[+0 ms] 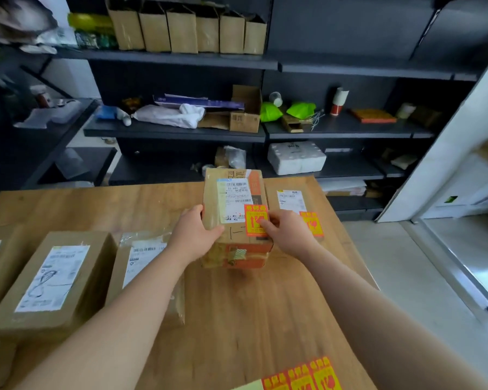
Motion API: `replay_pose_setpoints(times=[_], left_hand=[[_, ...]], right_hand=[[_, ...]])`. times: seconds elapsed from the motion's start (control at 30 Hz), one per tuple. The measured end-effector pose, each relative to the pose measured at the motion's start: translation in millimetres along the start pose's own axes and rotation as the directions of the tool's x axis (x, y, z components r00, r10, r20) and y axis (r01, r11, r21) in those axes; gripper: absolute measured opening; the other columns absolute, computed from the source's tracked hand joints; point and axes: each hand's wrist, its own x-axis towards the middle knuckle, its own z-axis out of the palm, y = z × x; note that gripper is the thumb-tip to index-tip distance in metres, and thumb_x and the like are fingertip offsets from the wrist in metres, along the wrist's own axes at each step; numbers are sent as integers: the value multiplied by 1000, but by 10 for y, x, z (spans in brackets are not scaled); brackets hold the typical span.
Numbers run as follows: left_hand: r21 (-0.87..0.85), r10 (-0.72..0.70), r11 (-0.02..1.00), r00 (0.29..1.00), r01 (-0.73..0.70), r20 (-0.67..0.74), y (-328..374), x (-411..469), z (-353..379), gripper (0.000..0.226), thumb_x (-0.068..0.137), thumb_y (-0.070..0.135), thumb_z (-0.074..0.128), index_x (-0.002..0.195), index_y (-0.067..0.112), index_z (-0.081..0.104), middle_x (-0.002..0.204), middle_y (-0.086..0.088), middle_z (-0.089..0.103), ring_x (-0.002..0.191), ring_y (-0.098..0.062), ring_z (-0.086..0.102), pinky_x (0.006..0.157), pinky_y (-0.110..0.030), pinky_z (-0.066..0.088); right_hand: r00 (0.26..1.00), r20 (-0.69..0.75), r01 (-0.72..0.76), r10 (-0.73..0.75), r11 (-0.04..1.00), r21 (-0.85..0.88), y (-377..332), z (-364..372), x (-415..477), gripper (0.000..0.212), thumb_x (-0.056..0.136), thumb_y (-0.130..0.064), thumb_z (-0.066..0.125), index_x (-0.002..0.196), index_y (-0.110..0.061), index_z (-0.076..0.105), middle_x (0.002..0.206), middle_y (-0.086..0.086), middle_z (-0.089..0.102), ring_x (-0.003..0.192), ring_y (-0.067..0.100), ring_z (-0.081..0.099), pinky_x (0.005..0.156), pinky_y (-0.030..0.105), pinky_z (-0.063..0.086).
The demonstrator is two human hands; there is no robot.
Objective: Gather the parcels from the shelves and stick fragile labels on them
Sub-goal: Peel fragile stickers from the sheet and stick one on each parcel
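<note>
The tall cardboard parcel [235, 218] stands mid-worktop [237, 319], a fragile label [255, 220] on its top face. The left hand [196, 229] wraps the parcel's left edge, fingers curled onto the top; the right hand [289, 229] presses fingertips on the label (perhaps smoothing it, though blur hides contact). It looks stiff, boxy and fairly light; hold it by its long sides.
</note>
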Motion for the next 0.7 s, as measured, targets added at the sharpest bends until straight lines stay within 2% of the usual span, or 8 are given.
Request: replay_pose_setpoints(times=[0.07,0.2,0.37,0.47,0.6,0.7], left_hand=[[7,-39,999,999,38,26,-68,207,93,70,82,34,68,140,10,38,133,-6,51,114,-22,52,93,-39,48],[21,-89,996,994,87,59,-201,508,267,70,83,32,69,141,9,37,133,-6,52,115,-24,53,94,-42,49],[71,-151,987,985,145,83,-360,712,411,73,84,32,68,144,9,32,137,-8,48,118,-26,52,97,-43,47],[100,-160,983,985,152,71,-420,736,478,76,84,33,68,145,10,29,139,-8,46,118,-25,52,96,-40,48],[149,-110,984,992,101,55,-407,724,487,65,85,35,66,139,12,38,131,-7,50,111,-23,54,88,-33,47],[277,-18,961,999,6,41,-346,637,431,53,88,38,61,132,13,44,124,-7,52,106,-22,54,86,-32,47]], right_hand=[[1000,27,-6,7,1000,-5,77,63,230,25,94,-39,52,99,-20,67,88,-6,69,77,8,62,63,26,50],[997,68,-25,25,1000,-3,226,252,549,21,95,-38,52,98,-21,66,83,-10,65,72,3,59,54,17,42],[991,114,-60,67,996,-64,321,481,777,23,95,-36,51,94,-15,62,83,-1,65,73,13,60,63,31,54],[991,109,-68,79,992,-102,340,561,827,24,96,-35,50,95,-14,60,85,1,65,74,15,60,65,33,54],[992,83,-83,97,985,-152,282,587,832,25,97,-33,48,96,-10,59,89,6,65,73,18,59,57,29,49],[993,63,-79,98,964,-253,174,579,743,23,97,-28,46,105,-9,56,99,8,62,85,24,60,71,36,54]])
